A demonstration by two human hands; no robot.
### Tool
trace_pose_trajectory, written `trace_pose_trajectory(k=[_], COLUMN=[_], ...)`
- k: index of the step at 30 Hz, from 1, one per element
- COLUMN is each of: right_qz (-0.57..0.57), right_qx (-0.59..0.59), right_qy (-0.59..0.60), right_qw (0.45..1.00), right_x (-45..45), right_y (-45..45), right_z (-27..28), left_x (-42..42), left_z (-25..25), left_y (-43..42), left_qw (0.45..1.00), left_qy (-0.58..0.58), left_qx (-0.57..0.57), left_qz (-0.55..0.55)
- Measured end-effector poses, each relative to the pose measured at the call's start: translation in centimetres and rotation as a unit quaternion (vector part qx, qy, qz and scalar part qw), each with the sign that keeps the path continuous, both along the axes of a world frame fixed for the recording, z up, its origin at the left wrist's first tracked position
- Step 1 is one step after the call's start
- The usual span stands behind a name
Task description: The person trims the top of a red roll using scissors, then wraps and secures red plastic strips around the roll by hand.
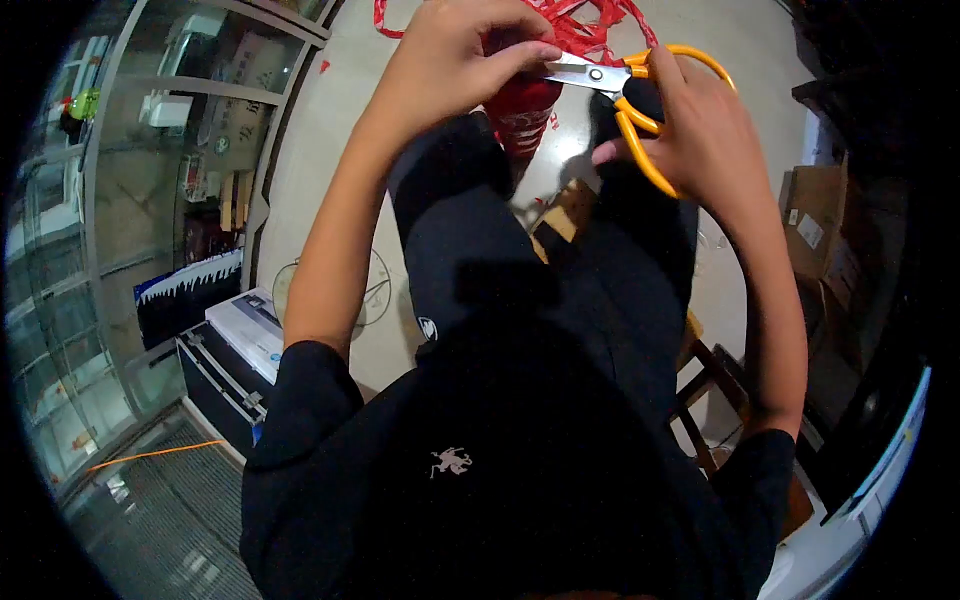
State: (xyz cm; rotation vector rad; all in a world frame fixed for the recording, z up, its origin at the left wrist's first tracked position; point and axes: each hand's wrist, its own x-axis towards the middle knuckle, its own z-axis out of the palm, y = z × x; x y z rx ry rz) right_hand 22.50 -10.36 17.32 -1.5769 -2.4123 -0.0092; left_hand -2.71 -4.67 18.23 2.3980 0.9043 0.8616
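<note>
My right hand (705, 130) is closed around the orange handles of a pair of scissors (598, 76), its fingers at the loops. The loops are spread apart, and the metal blades point left toward my left thumb. My left hand (465, 65) is curled at the blade tips, thumb and fingers drawn together on red plastic strips. The pinched part is mostly hidden behind the hand. More tangled red plastic strips (585, 28) lie behind the scissors. Below the left hand, a red bundle (525, 120) hangs down between my knees.
Glass-panelled doors (190, 90) stand at left. A black case (225, 385) with a white box (245, 325) on top sits beside them. A cardboard box (815, 220) is at right. Part of a wooden seat (565, 220) shows between my legs. Red scraps lie on the pale floor (350, 90).
</note>
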Motion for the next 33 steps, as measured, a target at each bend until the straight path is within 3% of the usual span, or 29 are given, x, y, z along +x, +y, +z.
trace_pose_trajectory(k=[6,9,13,15,20,22,27,33], right_qz=[0.022,-0.024,-0.021,0.092,0.067,0.035,0.033,-0.013], right_qx=[0.034,-0.111,-0.143,-0.006,-0.03,-0.067,-0.053,-0.104], right_qy=[-0.031,-0.022,-0.054,0.004,-0.065,-0.032,0.066,0.147], right_qw=[0.999,0.993,0.988,0.996,0.995,0.997,0.996,0.984], right_x=[-1.3,-2.0,-2.0,-0.6,0.3,1.3,4.5,3.3], right_y=[0.3,0.5,0.5,0.2,-1.2,-1.6,-1.3,-2.3], right_z=[1.0,1.6,2.0,1.3,3.3,3.9,3.2,2.2], left_x=[0.1,-0.2,-1.2,-1.1,-0.8,-0.8,-0.9,-1.1], left_z=[0.4,0.1,0.2,0.9,0.8,1.7,1.1,0.9], left_y=[-0.4,-0.5,-0.6,-1.1,-1.7,-1.8,-1.7,-2.1], left_qw=[1.0,0.999,0.999,0.996,0.986,0.98,0.983,0.956], left_qy=[-0.017,-0.022,-0.013,-0.028,-0.095,-0.053,-0.088,-0.12], left_qx=[0.009,-0.022,-0.029,-0.06,-0.094,-0.134,-0.127,-0.232], left_qz=[0.008,0.033,0.032,0.067,0.101,0.135,0.104,0.133])
